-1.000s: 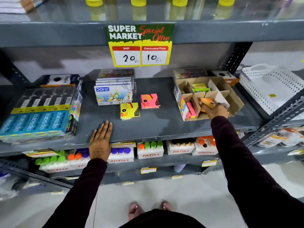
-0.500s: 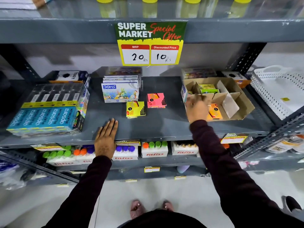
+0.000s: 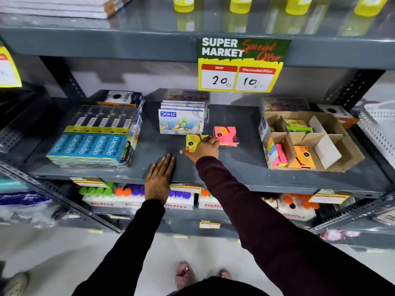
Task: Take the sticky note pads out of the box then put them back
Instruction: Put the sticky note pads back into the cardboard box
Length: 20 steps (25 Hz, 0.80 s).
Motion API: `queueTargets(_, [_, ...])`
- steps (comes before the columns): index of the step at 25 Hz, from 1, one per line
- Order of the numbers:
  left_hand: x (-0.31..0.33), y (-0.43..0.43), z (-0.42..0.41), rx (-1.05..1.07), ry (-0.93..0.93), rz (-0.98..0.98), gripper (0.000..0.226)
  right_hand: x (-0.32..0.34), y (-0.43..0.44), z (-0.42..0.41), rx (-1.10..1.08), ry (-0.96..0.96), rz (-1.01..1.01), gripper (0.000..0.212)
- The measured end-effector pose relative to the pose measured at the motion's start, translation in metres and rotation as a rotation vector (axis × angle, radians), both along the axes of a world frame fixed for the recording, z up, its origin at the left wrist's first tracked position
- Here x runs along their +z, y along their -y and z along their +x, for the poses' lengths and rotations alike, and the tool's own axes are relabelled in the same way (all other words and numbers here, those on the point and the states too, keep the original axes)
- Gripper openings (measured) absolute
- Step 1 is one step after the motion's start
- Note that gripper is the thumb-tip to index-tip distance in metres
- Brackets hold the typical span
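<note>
A divided cardboard box [image 3: 348, 150] stands on the right of the grey shelf. Inside it lie an orange sticky note pad [image 3: 304, 158], a pink pad [image 3: 280, 154] and a green pad [image 3: 297, 126]. A yellow pad [image 3: 192, 141] and a pink pad [image 3: 226, 134] lie on the shelf's middle. My right hand [image 3: 203, 149] rests on the yellow pad, fingers curled over it; whether it grips the pad is unclear. My left hand [image 3: 160, 178] lies flat and open on the shelf's front edge.
DOMS boxes [image 3: 180, 122] stand behind the loose pads. Apsara pencil packs [image 3: 92, 144] fill the shelf's left. A white plastic basket [image 3: 380, 124] sits at the far right. A price sign [image 3: 240, 65] hangs from the shelf above. Fitfizz bottles line the lower shelf.
My right hand left the orange pad in the box and moved left across the shelf onto the yellow pad. The camera view shifted left. My left hand stayed flat.
</note>
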<state>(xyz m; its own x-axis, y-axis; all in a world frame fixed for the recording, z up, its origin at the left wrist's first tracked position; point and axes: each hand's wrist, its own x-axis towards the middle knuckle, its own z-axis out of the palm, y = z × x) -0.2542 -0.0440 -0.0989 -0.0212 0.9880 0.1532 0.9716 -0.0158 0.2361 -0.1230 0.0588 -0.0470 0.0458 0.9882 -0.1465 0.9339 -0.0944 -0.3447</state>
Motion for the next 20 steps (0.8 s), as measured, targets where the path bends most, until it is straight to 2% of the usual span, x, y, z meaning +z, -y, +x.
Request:
queueTargets(6, [0.0, 0.001, -0.001, -0.004, -0.016, 0.033, 0.083, 0.007, 0.0, 0.01, 0.052, 0.056, -0.079, 0.111])
queueTargets(11, [0.0, 0.001, -0.002, -0.014, -0.04, 0.061, 0.079, 0.037, 0.032, 0.065, 0.055, 0.044, 0.123, 0.101])
queueTargets(14, [0.0, 0.001, -0.001, -0.009, -0.08, 0.033, 0.082, 0.061, 0.044, 0.134, -0.082, -0.011, 0.21, 0.088])
queueTargets(17, [-0.002, 0.002, 0.0, -0.009, -0.108, 0.017, 0.086, 0.072, 0.048, 0.218, -0.3, -0.02, 0.275, 0.093])
queueTargets(20, [-0.002, 0.002, 0.0, -0.01, -0.119, 0.019, 0.088, 0.066, 0.039, 0.28, -0.466, -0.053, 0.187, 0.088])
